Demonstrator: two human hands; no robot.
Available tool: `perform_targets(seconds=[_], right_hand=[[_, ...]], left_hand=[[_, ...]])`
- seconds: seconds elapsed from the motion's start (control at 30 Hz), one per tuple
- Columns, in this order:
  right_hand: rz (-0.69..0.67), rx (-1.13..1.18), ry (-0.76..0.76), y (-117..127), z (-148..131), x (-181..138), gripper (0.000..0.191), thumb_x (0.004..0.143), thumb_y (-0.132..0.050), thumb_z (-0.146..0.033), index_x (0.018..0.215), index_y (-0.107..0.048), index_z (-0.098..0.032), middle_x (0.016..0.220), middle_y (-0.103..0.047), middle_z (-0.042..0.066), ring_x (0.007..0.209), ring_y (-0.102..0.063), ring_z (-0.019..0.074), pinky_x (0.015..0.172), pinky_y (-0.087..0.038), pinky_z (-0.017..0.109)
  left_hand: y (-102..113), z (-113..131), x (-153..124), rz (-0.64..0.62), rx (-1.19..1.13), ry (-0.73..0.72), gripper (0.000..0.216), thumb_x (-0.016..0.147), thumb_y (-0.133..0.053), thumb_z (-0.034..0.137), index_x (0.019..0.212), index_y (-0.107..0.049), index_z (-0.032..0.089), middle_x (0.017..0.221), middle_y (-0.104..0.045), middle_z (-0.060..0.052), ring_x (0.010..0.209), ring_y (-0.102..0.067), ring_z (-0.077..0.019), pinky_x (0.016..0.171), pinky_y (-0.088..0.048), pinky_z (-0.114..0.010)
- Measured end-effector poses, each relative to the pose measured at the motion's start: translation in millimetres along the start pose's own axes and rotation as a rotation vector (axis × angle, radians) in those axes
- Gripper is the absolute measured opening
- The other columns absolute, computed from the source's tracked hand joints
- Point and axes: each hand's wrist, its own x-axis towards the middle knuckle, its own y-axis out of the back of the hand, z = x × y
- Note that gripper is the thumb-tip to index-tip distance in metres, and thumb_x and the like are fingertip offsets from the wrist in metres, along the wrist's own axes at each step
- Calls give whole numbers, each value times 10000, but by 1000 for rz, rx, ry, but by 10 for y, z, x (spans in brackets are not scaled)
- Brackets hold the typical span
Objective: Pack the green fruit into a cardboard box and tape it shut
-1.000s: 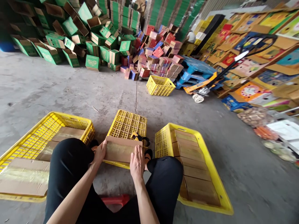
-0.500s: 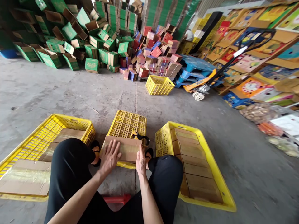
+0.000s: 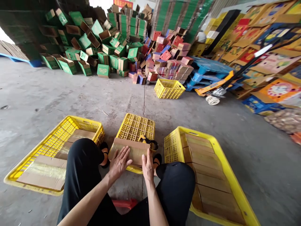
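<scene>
A flat brown cardboard box (image 3: 135, 152) with clear tape across its top lies on an upturned yellow crate (image 3: 135, 125) between my knees. My left hand (image 3: 119, 163) rests flat on the left part of the box, fingers stretched. At the box's right end, my right hand (image 3: 148, 165) has its fingers straight and pointing forward, touching the edge. Just beyond that end lies a yellow-and-black tape dispenser (image 3: 148, 141) on the crate. Neither hand is wrapped round anything.
Yellow crates with brown boxes stand on my left (image 3: 35, 189) and right (image 3: 222, 142). Farther off are another yellow crate (image 3: 169, 89), an orange pallet jack (image 3: 215, 88), blue pallets (image 3: 209, 69), heaped green cartons (image 3: 103, 70) and red cartons (image 3: 166, 56). A red stool edge (image 3: 125, 203) shows beneath me.
The camera has turned a little left, so the scene sits farther right. My left hand has slid slightly along the box top toward its middle; the right stays at the right end.
</scene>
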Motion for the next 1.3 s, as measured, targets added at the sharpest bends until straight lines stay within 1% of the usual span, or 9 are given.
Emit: perform_targets(seconds=[0.1,0.2,0.3,0.4,0.5,0.7,0.87,1.1,1.3], right_hand=[[10,-61,11,24,0,-20,833,1098,-187,-694,1662,-432,-131,1650,-490,202,1509,-504,324,1188,-482,477],[64,-213,-7,55,-101,-49,763,1116,-234,-620,1629,-490,-117,1697,-397,241,1552,-417,421,1206,-406,616],[88,-298,94,-14,-382,-130,604,1139,-288,-423,1632,-489,-138,1713,-379,216,1614,-282,443,1243,-247,730],[-111,-237,372,-188,-766,-260,581,1122,-295,-273,1694,-375,-212,1693,-447,132,1622,-313,334,1284,-274,629],[-225,-220,435,-300,-1001,-326,602,1118,-303,-276,1720,-286,-262,1685,-466,84,1601,-370,274,1303,-289,532],[-153,-343,281,-19,-608,-212,586,1134,-372,-414,1692,-372,-235,1692,-443,102,1574,-411,321,1267,-335,558],[-64,-392,201,69,-270,-179,633,1155,-270,-494,1661,-435,-151,1692,-444,140,1573,-408,326,1237,-388,507],[20,-411,134,-35,-292,-168,725,1148,-214,-543,1636,-450,-62,1696,-421,201,1577,-382,319,1258,-371,479],[-64,-465,62,-30,-484,-186,607,1148,-279,-432,1646,-458,-135,1705,-402,200,1603,-331,368,1264,-259,666]], left_hand=[[26,-181,-46,51,23,209,641,1129,-380,527,1697,-359,231,1714,-405,-129,1602,-360,-332,1325,-192,-582],[35,-288,-65,98,3,377,705,1127,-315,568,1718,-298,185,1731,-361,-168,1631,-283,-362,1311,-199,-623],[-8,-251,-66,119,-99,318,775,1117,-302,612,1738,-205,159,1757,-294,-187,1654,-217,-347,1315,-220,-593],[-80,-154,-74,83,-220,176,752,1126,-267,595,1746,-164,182,1753,-324,-164,1650,-244,-312,1314,-255,-543],[-119,-121,-90,25,-238,134,730,1128,-261,586,1742,-187,197,1722,-395,-154,1630,-307,-307,1302,-277,-540],[-108,-161,-92,26,-124,129,691,1119,-293,609,1700,-348,239,1711,-429,-111,1598,-376,-306,1297,-293,-508],[-41,-253,-71,71,-36,233,713,1120,-293,609,1683,-393,184,1726,-386,-143,1612,-330,-359,1278,-317,-557],[-30,-312,-47,105,24,322,672,1136,-294,565,1694,-370,197,1735,-377,-106,1630,-260,-405,1280,-265,-649],[-84,-203,-17,184,-67,208,628,1135,-339,537,1651,-450,197,1694,-445,-156,1615,-320,-370,1289,-273,-636]])
